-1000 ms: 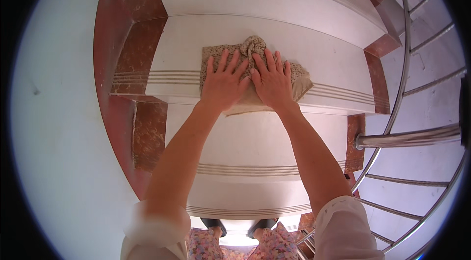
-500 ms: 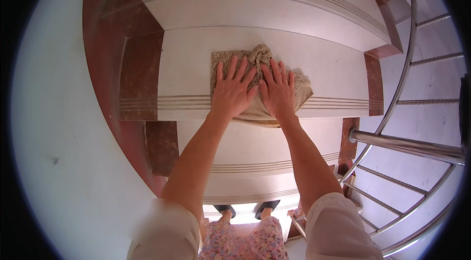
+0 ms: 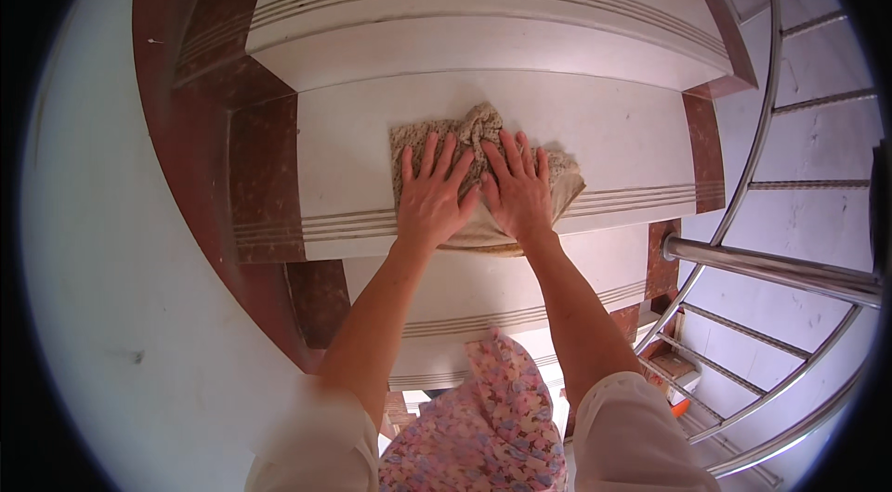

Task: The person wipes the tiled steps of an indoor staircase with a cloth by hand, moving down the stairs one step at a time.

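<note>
A brown speckled cloth (image 3: 480, 124) lies bunched on a pale stair tread (image 3: 613, 139), its plain beige part hanging a little over the grooved front edge. Flat on the cloth's left side rests my left hand (image 3: 433, 201), fingers stretched out and apart. My right hand (image 3: 520, 195) presses on the right side of the cloth, also with straight fingers. The two thumbs are close together. A twisted knot of fabric stands up just beyond my fingertips. What lies under the cloth is hidden.
Higher steps (image 3: 483, 37) rise beyond the cloth, with reddish-brown end panels (image 3: 265, 167). A white wall (image 3: 102, 260) runs along the left. At right curves a metal railing (image 3: 776, 267) with thin bars. Below my arms a floral garment (image 3: 483, 427) covers part of the lower steps.
The view has shifted and tilted slightly. Both hands still lie flat on the cloth. A knee under the floral garment has come up, and the feet are now mostly hidden.
</note>
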### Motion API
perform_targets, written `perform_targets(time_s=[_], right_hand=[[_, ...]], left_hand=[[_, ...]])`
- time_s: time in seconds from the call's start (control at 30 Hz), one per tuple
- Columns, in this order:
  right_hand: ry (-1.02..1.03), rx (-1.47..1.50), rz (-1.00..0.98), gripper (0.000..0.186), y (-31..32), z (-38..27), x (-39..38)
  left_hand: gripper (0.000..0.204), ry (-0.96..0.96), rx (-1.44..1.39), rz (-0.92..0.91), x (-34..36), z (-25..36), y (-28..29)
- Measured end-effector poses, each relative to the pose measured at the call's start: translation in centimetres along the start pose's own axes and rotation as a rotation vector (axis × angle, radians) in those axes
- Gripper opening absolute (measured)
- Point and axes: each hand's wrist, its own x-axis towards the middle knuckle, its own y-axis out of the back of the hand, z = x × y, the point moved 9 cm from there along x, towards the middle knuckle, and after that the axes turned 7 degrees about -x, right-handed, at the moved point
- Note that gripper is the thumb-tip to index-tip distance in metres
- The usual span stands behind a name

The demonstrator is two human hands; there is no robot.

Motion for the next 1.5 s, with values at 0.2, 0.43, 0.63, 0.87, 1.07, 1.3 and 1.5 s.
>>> perform_targets(time_s=[0.2, 0.43, 0.63, 0.87, 1.07, 1.3, 1.5], right_hand=[[0.000, 0.011, -0.014, 0.047, -0.1, 0.2, 0.1], [-0.009, 0.082, -0.081, 0.048, 0.2, -0.1, 0.3], [-0.011, 0.069, -0.100, 0.049, -0.7, 0.1, 0.0], [-0.003, 0.047, -0.183, 0.049, -1.2, 0.1, 0.0], [-0.015, 0.068, -0.156, 0.048, -1.5, 0.3, -0.2], [-0.045, 0.075, -0.060, 0.047, -0.2, -0.2, -0.7], [-0.096, 0.065, -0.121, 0.054, -1.2, -1.5, -3.1]], left_hand=[[0.051, 0.029, -0.001, -0.071, 0.2, 0.2, -0.1], [0.052, 0.077, 0.027, -0.124, -0.3, -0.2, -0.5], [0.056, 0.127, 0.033, -0.226, -0.2, -0.7, -1.4], [0.058, 0.112, 0.015, -0.214, -0.1, -0.8, -1.4], [0.056, 0.115, 0.044, -0.265, 0.1, -0.8, -1.5], [0.060, 0.083, 0.094, -0.278, -0.5, -1.3, -2.4], [0.064, -0.082, -0.052, -0.256, -1.3, -1.3, -1.4]])
